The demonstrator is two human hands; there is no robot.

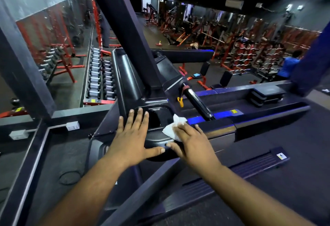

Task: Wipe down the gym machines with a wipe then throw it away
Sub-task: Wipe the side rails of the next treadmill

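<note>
I stand at a black treadmill console [157,141] with a cup-holder recess in its top. My left hand [133,136] lies flat on the console's left part, fingers straight and spread, thumb pointing right. My right hand [189,142] presses a crumpled white wipe [174,127] onto the console's right edge with straight fingers. The wipe sticks out past the fingertips toward the recess. The two thumbs nearly meet at the console's front lip.
A thick black upright [125,29] rises from the console to the upper left. A handlebar with a yellow safety clip [180,101] runs right. A dumbbell rack [100,77] stands left. Red machines fill the back. A person in blue [290,66] sits far right.
</note>
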